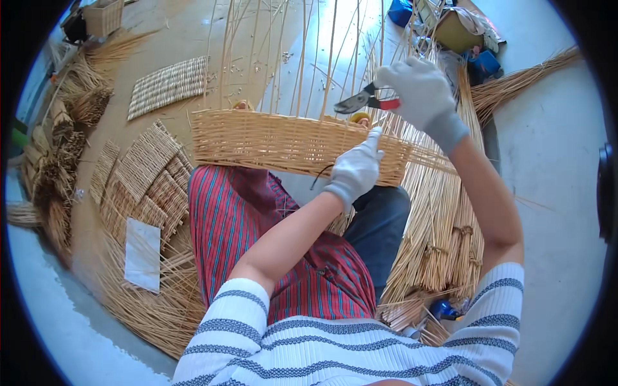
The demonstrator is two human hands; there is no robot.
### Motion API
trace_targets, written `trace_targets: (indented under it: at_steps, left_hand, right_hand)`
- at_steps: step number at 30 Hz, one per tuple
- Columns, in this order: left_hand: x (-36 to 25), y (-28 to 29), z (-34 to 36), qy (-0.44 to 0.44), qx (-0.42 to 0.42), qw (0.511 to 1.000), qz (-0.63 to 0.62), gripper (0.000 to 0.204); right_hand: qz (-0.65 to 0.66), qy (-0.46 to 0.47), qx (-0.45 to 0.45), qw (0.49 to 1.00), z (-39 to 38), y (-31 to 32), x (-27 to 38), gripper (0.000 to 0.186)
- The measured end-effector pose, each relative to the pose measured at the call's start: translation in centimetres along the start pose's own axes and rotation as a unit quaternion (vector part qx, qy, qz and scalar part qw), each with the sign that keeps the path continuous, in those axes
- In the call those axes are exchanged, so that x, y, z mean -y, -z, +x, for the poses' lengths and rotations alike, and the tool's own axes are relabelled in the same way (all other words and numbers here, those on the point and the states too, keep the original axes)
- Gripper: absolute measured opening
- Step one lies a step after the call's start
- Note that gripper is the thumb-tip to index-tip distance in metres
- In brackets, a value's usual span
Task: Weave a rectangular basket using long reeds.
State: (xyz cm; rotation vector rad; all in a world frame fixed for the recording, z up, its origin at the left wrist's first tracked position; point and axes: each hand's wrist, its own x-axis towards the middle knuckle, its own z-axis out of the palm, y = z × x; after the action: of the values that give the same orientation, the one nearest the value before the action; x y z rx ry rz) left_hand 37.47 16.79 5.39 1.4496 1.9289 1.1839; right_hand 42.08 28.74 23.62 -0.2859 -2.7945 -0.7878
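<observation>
A half-woven wicker basket point(270, 138) lies across my knees, its long bare stakes point(302, 58) rising from the far side. My left hand point(356, 168), in a white glove, grips the basket's near wall toward the right, one finger stretched up to the rim. My right hand point(418, 90), also gloved, is raised above the basket's right end. It is closed around pruning shears point(357, 101) with a red handle; their blades point left, just above the rim. Loose weaving strands point(428, 154) trail from the basket's right end. A thin black cord point(320, 175) hangs beside my left hand.
Woven mats point(168, 85) and several woven panels point(148, 161) lie on the floor at left, with a white sheet point(143, 254). Bundled reeds point(444, 238) lie beside my right leg. Scattered strands point(154, 309), a blue object point(443, 310) and clutter point(460, 32) surround me.
</observation>
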Motion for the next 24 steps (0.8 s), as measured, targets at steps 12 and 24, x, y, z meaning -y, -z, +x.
trace_targets:
  at_steps: [12,24]
  left_hand:
    - [-2.2,-0.7,6.5,-0.068,0.026,0.958,0.276,0.017]
    - [0.2,2.0,-5.2,-0.019,0.072,0.984,0.160,0.024]
  right_hand:
    - [-0.111,0.119,0.176,0.971,6.5,-4.2,2.7,0.027]
    - [0.306,-0.294,0.106,0.899,-15.1,-1.3,2.7,0.033]
